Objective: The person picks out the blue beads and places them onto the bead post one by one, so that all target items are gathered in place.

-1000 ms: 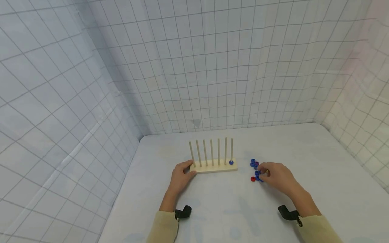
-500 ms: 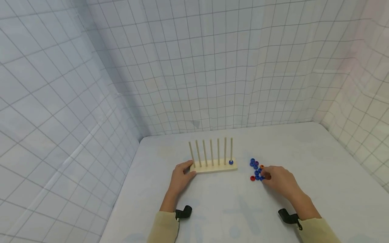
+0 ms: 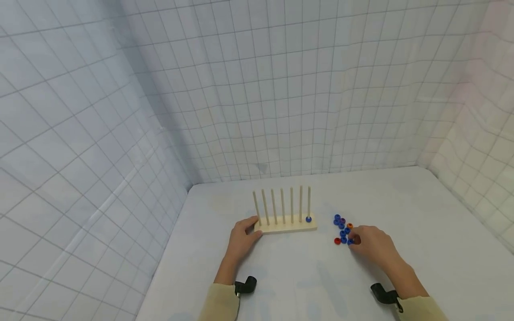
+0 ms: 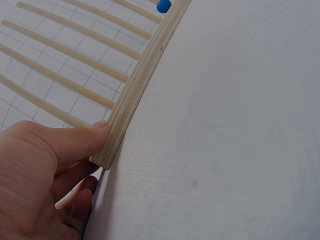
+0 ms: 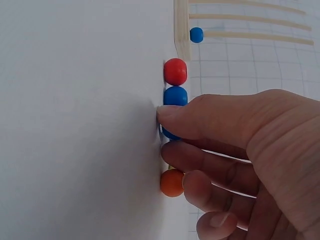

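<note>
My left hand [image 3: 242,240] grips the left end of a pale wooden peg rack [image 3: 286,228], thumb in front and fingers behind, as the left wrist view also shows. Several thin upright pegs stand on the rack's base. One blue bead [image 3: 308,219] sits at the foot of the rightmost peg. Right of the rack, my right hand [image 3: 373,245] pinches a blue bead [image 5: 171,134] between thumb and index finger, low at the tabletop. Its other fingers curl loosely beside an orange bead [image 5: 172,183].
Around the right fingertips lie several loose blue beads [image 3: 337,217], a purple bead [image 3: 342,220] and a red bead [image 3: 337,241]. The white tabletop [image 3: 297,272] meets grid-patterned cloth walls [image 3: 273,111] at the back and sides.
My right fingers have drawn back slightly from over the beads and down to the nearest blue one, uncovering the orange bead. My left hand keeps its grip on the rack. The head view shifts slightly.
</note>
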{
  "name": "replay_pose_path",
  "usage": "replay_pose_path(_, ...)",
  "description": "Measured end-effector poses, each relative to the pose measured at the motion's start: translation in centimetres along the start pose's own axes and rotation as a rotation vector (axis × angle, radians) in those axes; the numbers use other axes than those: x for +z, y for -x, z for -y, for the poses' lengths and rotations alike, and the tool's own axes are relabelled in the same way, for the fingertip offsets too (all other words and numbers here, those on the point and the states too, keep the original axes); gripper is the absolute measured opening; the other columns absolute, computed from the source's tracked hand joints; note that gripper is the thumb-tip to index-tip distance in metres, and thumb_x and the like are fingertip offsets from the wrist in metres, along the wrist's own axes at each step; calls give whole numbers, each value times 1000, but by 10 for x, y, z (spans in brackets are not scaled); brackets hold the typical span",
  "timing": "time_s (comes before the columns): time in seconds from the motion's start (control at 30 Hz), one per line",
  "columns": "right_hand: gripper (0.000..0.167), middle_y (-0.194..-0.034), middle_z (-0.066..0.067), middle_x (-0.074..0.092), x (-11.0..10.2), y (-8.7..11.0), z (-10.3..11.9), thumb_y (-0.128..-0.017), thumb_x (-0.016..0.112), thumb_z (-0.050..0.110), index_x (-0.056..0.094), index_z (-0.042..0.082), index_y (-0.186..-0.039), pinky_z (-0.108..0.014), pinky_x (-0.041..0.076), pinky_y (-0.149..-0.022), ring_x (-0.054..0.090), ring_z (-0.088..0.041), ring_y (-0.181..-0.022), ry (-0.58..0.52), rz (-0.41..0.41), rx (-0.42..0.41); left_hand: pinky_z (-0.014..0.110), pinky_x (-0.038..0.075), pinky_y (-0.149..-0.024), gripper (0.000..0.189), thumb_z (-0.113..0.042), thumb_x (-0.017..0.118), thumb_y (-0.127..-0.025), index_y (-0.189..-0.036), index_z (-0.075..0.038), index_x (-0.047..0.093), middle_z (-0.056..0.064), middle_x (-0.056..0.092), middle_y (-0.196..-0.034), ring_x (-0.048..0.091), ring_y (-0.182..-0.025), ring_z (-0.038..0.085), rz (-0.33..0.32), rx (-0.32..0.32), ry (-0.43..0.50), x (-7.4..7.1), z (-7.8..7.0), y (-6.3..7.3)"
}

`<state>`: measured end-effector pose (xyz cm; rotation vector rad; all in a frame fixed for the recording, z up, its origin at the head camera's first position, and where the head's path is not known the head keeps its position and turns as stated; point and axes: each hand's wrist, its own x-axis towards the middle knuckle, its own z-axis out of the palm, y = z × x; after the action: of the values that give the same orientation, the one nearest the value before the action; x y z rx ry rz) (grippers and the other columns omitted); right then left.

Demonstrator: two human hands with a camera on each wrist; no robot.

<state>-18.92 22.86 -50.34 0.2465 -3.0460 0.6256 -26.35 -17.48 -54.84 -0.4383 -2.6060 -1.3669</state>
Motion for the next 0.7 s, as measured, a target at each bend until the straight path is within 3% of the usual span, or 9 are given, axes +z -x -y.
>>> replay_pose_path(0.43,15,-81,1,66,-7,1,3,-80,79,5,73,9,-93,-36,54,-64,59,-15,-72,-78,-52,-4,46,44,-107,52,-12,80,-86,-135,-6,64,10,62,-137,51,-131,33,-13,-27,24,3,0,-1)
replay_pose_path(0.7,17,-82,3,68,-8,-2,5,-80,79,5,74,9,-95,-32,49,-60,58,-13,-70,-82,-124,-33,45,45,-106,52,-11,79,-86,-135,-5,64,12,61,-137,51,-131,33,-13,-30,37,3,-1,1)
